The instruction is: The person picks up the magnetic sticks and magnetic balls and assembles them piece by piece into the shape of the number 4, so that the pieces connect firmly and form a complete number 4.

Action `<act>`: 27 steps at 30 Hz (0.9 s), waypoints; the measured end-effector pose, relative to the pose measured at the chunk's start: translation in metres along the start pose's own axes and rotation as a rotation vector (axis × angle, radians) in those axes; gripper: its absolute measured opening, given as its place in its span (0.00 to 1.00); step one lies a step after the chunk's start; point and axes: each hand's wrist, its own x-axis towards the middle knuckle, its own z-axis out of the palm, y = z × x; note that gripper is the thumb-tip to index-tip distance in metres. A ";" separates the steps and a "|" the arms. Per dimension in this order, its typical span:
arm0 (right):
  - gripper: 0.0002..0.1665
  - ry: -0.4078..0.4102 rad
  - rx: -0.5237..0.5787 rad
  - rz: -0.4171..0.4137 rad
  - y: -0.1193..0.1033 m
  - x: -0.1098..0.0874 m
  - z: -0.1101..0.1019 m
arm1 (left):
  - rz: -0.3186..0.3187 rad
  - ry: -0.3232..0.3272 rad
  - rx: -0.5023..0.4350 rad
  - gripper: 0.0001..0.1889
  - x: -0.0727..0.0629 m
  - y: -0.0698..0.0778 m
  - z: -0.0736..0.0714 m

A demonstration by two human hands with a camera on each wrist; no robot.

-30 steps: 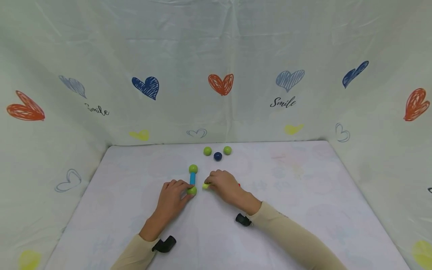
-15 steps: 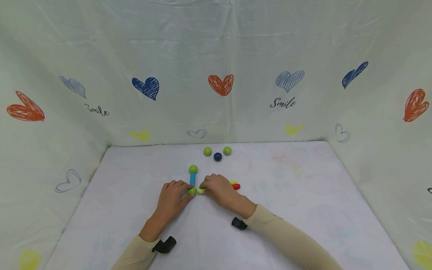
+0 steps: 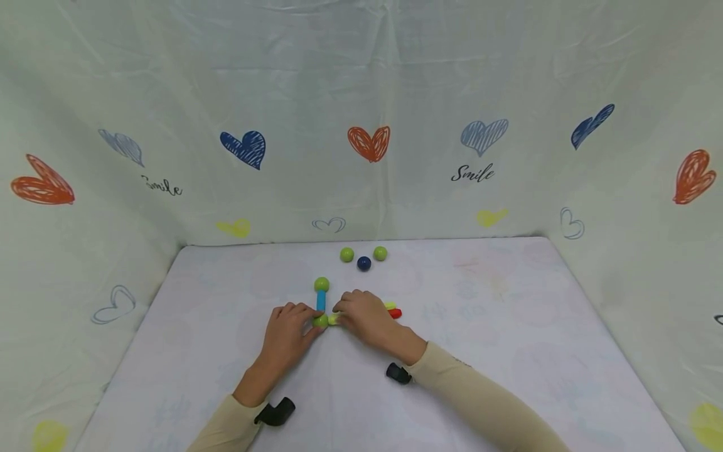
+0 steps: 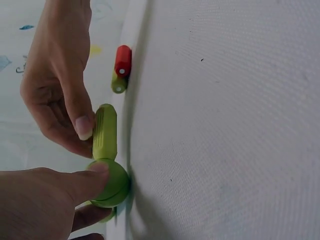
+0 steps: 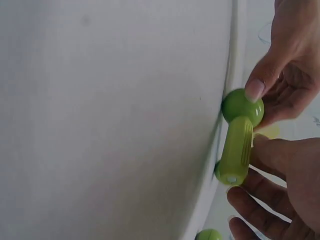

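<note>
L hand (image 3: 286,331): thumb + fingers pinch green ball (image 4: 118,186) on table (image 3: 480,402), prob. so it can't roll. Blue rod (image 3: 321,301) runs from that ball away from the person to far ball (image 3: 321,284), seemingly leaving the near R side free for access. Yellow rod (image 4: 105,134): approx. square to blue rod, end touching green ball; seating depth can't be told. R hand (image 3: 369,319): thumb + fingers pinch yellow rod, prob. for alignment w/ ball. Beyond: 1st spare ball (image 3: 347,254), navy ball (image 3: 364,263), 2nd spare ball (image 3: 380,253). Far R: spare yellow rod (image 3: 390,306) beside red rod (image 3: 396,313), apparently for easy R-hand reach.
</note>
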 end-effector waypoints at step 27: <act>0.27 0.064 -0.178 0.305 0.091 0.033 -0.042 | -0.070 -0.063 -0.022 0.15 0.002 -0.003 -0.006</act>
